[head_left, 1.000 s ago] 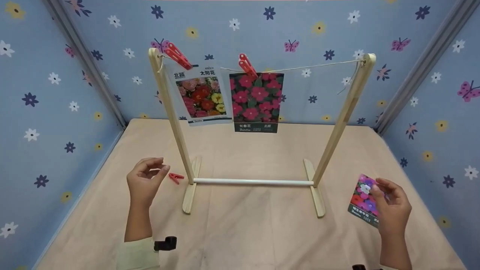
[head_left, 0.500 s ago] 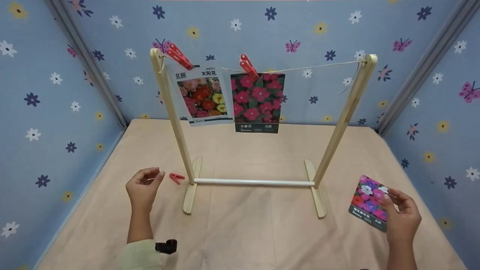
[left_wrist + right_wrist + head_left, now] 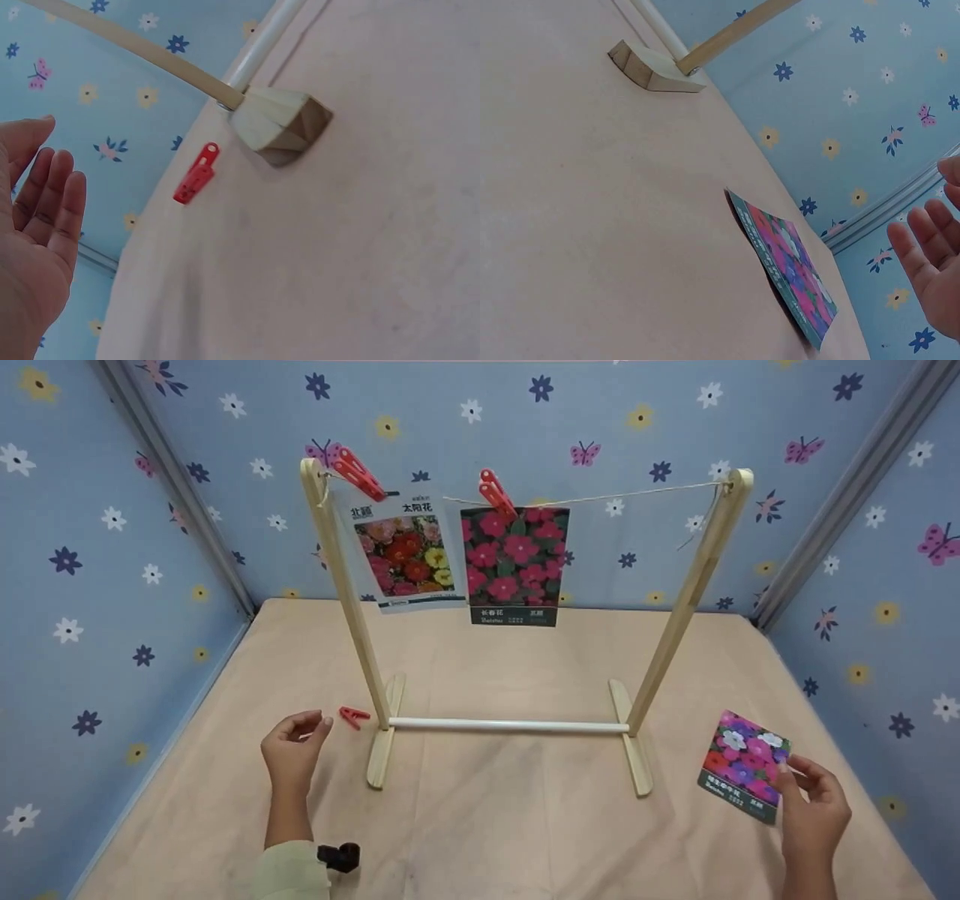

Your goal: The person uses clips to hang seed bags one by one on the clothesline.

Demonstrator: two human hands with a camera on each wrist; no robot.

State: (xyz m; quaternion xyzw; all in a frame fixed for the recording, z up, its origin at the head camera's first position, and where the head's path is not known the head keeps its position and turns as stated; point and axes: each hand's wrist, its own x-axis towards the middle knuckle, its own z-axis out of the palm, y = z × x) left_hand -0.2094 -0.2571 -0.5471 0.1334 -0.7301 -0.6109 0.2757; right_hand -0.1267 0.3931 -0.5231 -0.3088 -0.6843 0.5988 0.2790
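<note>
The left hand (image 3: 294,744) is hovering with relaxed fingers, holding nothing, just beside the red clip (image 3: 352,716). The right hand (image 3: 814,808) is lying loose, empty, its fingertips at the seed packet (image 3: 742,765).

Open beige worktop (image 3: 487,825) in front; tall wooden hanging rack (image 3: 517,726) blocks the middle.

From the left hand (image 3: 294,744), a small red plastic clothespin (image 3: 352,716) lies at 1 o'clock, just short of the rack's left foot. Two hanging flower-print seed packets (image 3: 465,556) fill the rack's left half; its right half under the string is open. Patterned blue walls close three sides.
</note>
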